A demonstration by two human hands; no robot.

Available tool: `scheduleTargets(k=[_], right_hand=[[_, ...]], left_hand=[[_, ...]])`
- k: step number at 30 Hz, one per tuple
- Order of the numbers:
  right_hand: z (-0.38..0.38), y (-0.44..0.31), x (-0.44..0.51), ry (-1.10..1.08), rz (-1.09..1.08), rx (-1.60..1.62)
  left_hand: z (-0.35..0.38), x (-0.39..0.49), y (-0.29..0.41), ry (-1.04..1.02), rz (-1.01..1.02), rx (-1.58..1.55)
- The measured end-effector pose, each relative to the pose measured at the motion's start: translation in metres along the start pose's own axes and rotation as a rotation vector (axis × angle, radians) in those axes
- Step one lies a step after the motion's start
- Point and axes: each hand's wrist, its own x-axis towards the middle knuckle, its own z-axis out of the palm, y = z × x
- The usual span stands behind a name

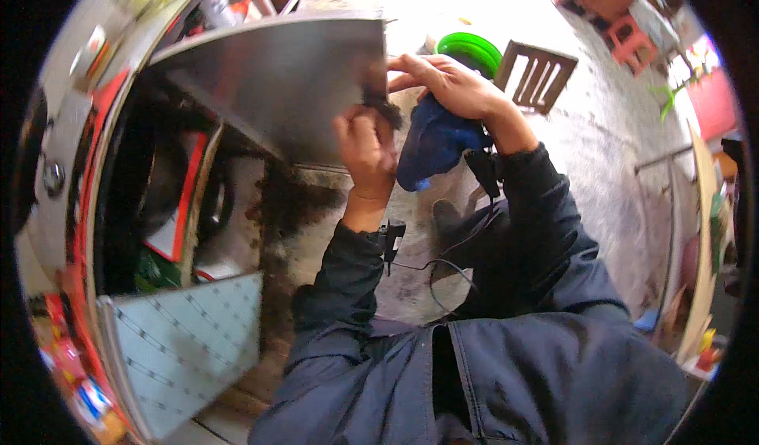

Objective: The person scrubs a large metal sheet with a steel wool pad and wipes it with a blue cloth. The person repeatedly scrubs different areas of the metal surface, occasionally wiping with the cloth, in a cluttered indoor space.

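In front of me a dark grey cabinet door (267, 83) stands swung open, its face blurred and shiny. My left hand (367, 142) is curled into a fist by the door's near right edge. A dark fuzzy thing (385, 108), perhaps a scrubber, sticks out of its top. My right hand (456, 83) reaches across from the right, its fingertips at the door's right edge. Bunched under that palm hangs a blue cloth (436, 140); the grip on it is partly hidden. Small black devices with a cable (430, 267) are at both wrists.
Left of the door is a cabinet with dark shelves (201, 208) and a pale blue patterned panel (190, 344). A green basin (471, 51) and a slatted wooden stool (536, 77) stand beyond my right hand. Farther right is a pink plastic stool (631, 45).
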Motion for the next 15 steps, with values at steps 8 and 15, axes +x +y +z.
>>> scheduleTargets(k=[8,15], right_hand=[[-0.011,0.032,0.005,-0.078,-0.062,0.335],[-0.019,0.029,0.003,-0.1,0.042,0.309]], left_hand=[[-0.001,0.078,0.022,0.035,0.284,0.123],[0.02,0.002,0.001,-0.122,-0.052,0.149]])
